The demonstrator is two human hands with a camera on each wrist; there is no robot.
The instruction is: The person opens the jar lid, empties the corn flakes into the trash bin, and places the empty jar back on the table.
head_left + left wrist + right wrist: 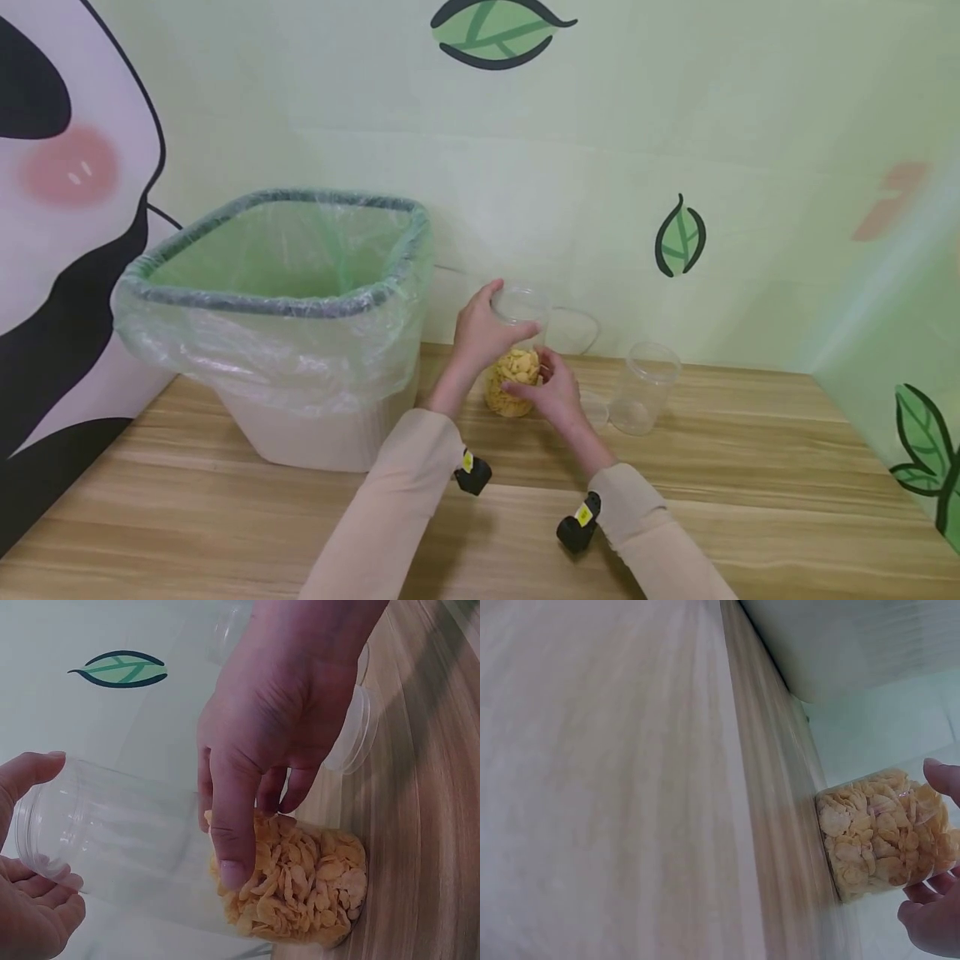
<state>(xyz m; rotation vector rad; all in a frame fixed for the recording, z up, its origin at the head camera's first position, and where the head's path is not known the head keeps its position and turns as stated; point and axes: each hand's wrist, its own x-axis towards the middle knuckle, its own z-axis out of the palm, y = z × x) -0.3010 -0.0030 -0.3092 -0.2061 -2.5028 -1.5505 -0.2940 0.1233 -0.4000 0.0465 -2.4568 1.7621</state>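
Note:
A tall clear plastic jar (pixel 521 304) stands on the wooden table (pixel 720 475), its lower part filled with yellow cornflakes (pixel 300 881). My left hand (pixel 480 329) grips the jar near its top rim, thumb on one side and fingers on the other. Lower down, around the upper level of the flakes, my right hand (pixel 555 387) holds the jar between thumb and fingers. The right wrist view shows the jar's base against the tabletop, with the right hand's fingertips (pixel 939 769) on its wall. No lid sits visibly on the rim.
A bin (pixel 315 433) lined with a green translucent bag stands left of the jar. To the right are a second clear jar (pixel 645 392), upright, and a clear round lid (pixel 595 410). A wall with printed leaves (pixel 681 237) rises behind, with a thin cable near it.

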